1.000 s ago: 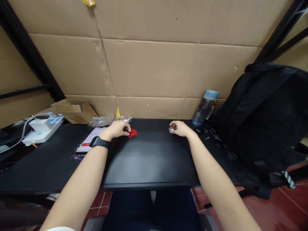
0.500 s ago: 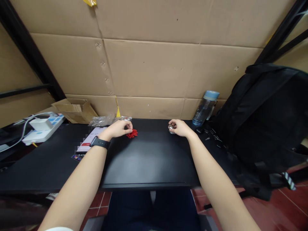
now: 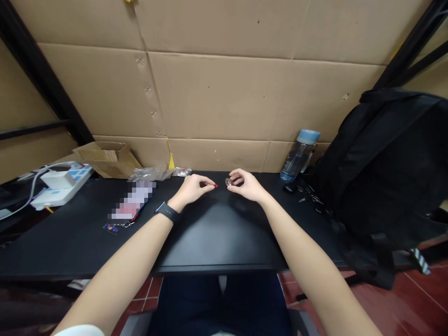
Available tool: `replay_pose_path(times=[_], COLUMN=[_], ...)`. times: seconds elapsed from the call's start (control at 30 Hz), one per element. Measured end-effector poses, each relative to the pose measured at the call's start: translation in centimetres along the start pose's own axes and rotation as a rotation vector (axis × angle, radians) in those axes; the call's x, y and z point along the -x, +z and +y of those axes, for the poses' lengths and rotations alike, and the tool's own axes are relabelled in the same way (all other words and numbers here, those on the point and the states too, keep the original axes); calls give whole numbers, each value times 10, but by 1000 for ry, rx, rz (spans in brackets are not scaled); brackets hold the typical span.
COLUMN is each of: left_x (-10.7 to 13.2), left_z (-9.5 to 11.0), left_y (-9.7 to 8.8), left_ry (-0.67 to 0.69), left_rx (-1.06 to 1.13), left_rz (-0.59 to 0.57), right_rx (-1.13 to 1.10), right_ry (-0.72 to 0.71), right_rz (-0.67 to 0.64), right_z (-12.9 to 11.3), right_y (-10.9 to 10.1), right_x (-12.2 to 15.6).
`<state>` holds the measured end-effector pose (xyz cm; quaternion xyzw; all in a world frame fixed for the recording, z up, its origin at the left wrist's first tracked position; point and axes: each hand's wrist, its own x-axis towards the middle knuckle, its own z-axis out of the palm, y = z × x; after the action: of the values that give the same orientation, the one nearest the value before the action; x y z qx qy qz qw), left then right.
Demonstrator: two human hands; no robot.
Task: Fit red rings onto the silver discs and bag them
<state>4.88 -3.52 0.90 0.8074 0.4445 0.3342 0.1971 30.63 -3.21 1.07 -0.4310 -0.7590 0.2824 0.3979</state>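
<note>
My left hand (image 3: 196,187), with a dark watch on its wrist, is raised over the black table (image 3: 213,238). Thumb and forefinger pinch a red cord (image 3: 216,185); only a small bit pokes out at the fingertips, and any remainder is hidden by the hand. Facing it from a short way to the right, my right hand (image 3: 245,185) grips a small clear, round, shiny piece (image 3: 228,182) between thumb and fingers. What kind of piece it is I cannot make out. A narrow gap separates the cord from the clear piece.
A blurred-out phone (image 3: 135,200) lies on the left, near a white power strip (image 3: 66,186). Along the cardboard wall stand a paper bag (image 3: 110,158) and clear plastic wrapping (image 3: 150,174). On the right are a water bottle (image 3: 297,156), keys (image 3: 308,196) and a black backpack (image 3: 388,177).
Both hands have come toward each other at the middle of the table. The bunched red cord now shows only as a small bit at my left fingertips. The clear piece moved left with my right hand.
</note>
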Motion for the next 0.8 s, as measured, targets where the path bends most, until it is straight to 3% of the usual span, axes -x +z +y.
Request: replay_pose_path(times=[0.1,0.27,0.57,0.8], left_x=[-2,-4,-1,1], left_z=[1,4,14,19], left_y=[8,20,26,29], left_ry=[11,47,84,88], left_rx=[29,68,-7,-35], left_rz=[25,172,300,312], right_rx=[-142,-358,-391,-387], right_ry=[-26,-96,-149,-136], right_rz=[39,49,67,81], right_z=[-7,-18,-27,-26], right_y=[12,22,36,35], right_x=[1,5,8,8])
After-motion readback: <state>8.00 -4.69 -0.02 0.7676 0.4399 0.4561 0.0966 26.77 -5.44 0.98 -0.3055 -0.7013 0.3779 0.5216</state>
